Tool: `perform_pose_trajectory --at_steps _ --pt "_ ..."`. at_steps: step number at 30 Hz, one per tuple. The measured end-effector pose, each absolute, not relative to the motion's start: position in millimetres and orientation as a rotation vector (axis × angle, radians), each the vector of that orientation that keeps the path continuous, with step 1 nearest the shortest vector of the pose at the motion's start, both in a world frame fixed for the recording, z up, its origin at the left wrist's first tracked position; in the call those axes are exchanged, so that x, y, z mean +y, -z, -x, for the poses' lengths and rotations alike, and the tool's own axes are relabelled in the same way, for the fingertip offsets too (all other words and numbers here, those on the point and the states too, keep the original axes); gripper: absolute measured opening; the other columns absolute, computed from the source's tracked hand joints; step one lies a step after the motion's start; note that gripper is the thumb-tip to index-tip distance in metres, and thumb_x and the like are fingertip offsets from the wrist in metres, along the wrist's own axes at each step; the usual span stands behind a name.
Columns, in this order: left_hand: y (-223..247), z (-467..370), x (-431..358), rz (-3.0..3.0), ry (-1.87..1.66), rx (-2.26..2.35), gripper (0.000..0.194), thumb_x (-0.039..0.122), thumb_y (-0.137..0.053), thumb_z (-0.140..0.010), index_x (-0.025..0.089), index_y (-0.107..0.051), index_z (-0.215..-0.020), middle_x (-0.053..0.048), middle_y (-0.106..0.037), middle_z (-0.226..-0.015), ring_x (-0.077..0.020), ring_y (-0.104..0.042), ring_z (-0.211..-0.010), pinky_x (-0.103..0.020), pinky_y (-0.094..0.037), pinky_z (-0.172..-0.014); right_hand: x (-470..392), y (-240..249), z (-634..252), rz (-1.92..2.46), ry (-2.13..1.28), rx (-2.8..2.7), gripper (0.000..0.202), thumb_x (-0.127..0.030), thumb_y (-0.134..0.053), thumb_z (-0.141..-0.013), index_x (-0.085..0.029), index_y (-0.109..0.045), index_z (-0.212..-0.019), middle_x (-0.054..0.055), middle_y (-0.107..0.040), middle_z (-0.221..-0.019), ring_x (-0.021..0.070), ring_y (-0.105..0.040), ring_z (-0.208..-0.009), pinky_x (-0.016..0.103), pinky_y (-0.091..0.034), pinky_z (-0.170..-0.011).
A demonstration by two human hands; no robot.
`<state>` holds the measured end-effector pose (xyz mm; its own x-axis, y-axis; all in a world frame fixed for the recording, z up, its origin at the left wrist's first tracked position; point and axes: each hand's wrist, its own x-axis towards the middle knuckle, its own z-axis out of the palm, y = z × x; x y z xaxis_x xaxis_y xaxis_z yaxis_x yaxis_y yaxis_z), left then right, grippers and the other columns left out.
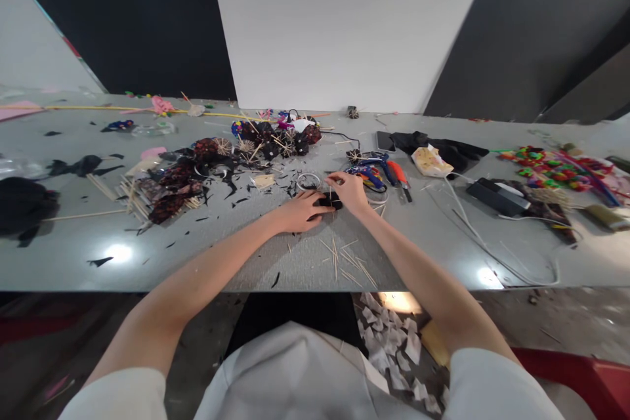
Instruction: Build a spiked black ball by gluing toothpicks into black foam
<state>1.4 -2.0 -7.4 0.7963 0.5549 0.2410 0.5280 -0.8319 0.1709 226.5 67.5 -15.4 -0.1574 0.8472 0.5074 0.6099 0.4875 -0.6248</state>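
Near the middle of the table, a small black piece [331,201] lies between my hands. My left hand [304,211] is at its left side, fingers and thumb closed on its edge. Above its right part is my right hand [350,190], with thumb and forefinger pinched around a thin stick that stands upright against the black piece. Just behind my left hand lies a white ring [308,182]. Loose thin wooden sticks [349,262] are scattered on the table in front of my hands. Behind my right hand is a blue glue gun [373,176].
An orange-handled tool [398,172] lies right of the glue gun. Dark balls with sticks [285,143] are heaped behind my hands, patterned dark cloth [172,190] at left. A power adapter [498,197] and white cable [472,230] are at right, near colourful pieces [546,167].
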Motion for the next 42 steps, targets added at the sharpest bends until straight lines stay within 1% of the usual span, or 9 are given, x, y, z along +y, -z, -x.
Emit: perform_pose_trajectory --at_steps 4,6,8,10,14,17,23,33,42 --pt "2 -2 -4 -2.878 -0.363 0.889 0.049 0.034 -0.041 -0.107 0.040 -0.055 -0.153 -0.007 -0.046 -0.158 -0.0346 -0.037 -0.150 -0.056 -0.037 -0.123 64 1 -237 1.152 -0.212 -1.958 0.029 -0.045 -0.065 -0.099 -0.022 -0.079 -0.110 0.009 -0.077 -0.109 0.0215 -0.068 -0.080 0.036 -0.053 -0.084" --pt "1 -2 -4 -2.875 -0.347 0.900 0.048 0.035 -0.040 -0.108 0.040 -0.055 -0.154 -0.007 -0.045 -0.159 -0.0348 -0.036 -0.152 -0.056 -0.037 -0.123 64 -5 -246 1.118 -0.166 -2.018 0.027 -0.042 -0.063 -0.101 -0.022 -0.079 -0.109 0.010 -0.075 -0.111 0.0241 -0.068 -0.091 0.038 -0.052 -0.092" --pt "1 -2 -3 -2.874 -0.340 0.901 0.048 0.036 -0.041 -0.107 0.041 -0.055 -0.154 -0.006 -0.046 -0.159 -0.0345 -0.035 -0.153 -0.056 -0.037 -0.124 63 -10 -254 1.099 -0.098 -2.072 0.024 -0.038 -0.061 -0.102 -0.023 -0.079 -0.107 0.011 -0.074 -0.112 0.0271 -0.066 -0.105 0.042 -0.048 -0.104" --pt "4 -1 -2 -2.875 -0.340 0.896 0.049 0.036 -0.041 -0.107 0.041 -0.053 -0.154 -0.006 -0.045 -0.160 -0.0344 -0.034 -0.153 -0.057 -0.037 -0.124 62 -13 -260 1.106 -0.020 -2.117 0.023 -0.036 -0.061 -0.101 -0.023 -0.080 -0.104 0.012 -0.071 -0.114 0.0291 -0.062 -0.113 0.047 -0.044 -0.111" --pt "8 -1 0 -2.881 -0.358 0.894 0.050 0.036 -0.040 -0.107 0.041 -0.052 -0.155 -0.006 -0.045 -0.160 -0.0339 -0.035 -0.153 -0.058 -0.036 -0.125 56 -13 -265 1.174 0.096 -2.236 0.021 -0.032 -0.062 -0.098 -0.025 -0.081 -0.099 0.013 -0.065 -0.118 0.0328 -0.054 -0.118 0.051 -0.043 -0.107" --pt "8 -1 0 -2.885 -0.378 0.892 0.049 0.035 -0.041 -0.107 0.040 -0.055 -0.153 -0.007 -0.047 -0.158 -0.0329 -0.037 -0.151 -0.057 -0.036 -0.124 50 -12 -264 1.210 0.126 -2.363 0.023 -0.023 -0.060 -0.094 -0.026 -0.083 -0.095 0.013 -0.062 -0.123 0.0345 -0.050 -0.120 0.053 -0.040 -0.105" --pt "8 -2 1 -2.890 -0.385 0.878 0.049 0.035 -0.041 -0.107 0.038 -0.055 -0.154 -0.008 -0.047 -0.156 -0.0329 -0.038 -0.150 -0.057 -0.037 -0.124 44 -11 -258 1.236 0.149 -2.466 0.028 -0.015 -0.059 -0.090 -0.026 -0.084 -0.093 0.012 -0.059 -0.125 0.0347 -0.046 -0.118 0.052 -0.037 -0.101" --pt "9 -1 0 -2.897 -0.378 0.882 0.049 0.035 -0.041 -0.107 0.039 -0.054 -0.154 -0.008 -0.046 -0.157 -0.0325 -0.038 -0.149 -0.055 -0.035 -0.125 42 -13 -255 1.204 0.131 -2.521 0.029 -0.014 -0.058 -0.090 -0.026 -0.083 -0.097 0.012 -0.060 -0.123 0.0327 -0.047 -0.115 0.047 -0.036 -0.098" --pt "11 -1 2 -2.914 -0.413 0.863 0.048 0.035 -0.041 -0.107 0.039 -0.055 -0.153 -0.007 -0.047 -0.156 -0.0317 -0.039 -0.149 -0.054 -0.037 -0.124 39 -17 -253 1.206 0.056 -2.535 0.029 -0.018 -0.055 -0.093 -0.025 -0.082 -0.101 0.012 -0.060 -0.123 0.0326 -0.046 -0.117 0.047 -0.032 -0.099"
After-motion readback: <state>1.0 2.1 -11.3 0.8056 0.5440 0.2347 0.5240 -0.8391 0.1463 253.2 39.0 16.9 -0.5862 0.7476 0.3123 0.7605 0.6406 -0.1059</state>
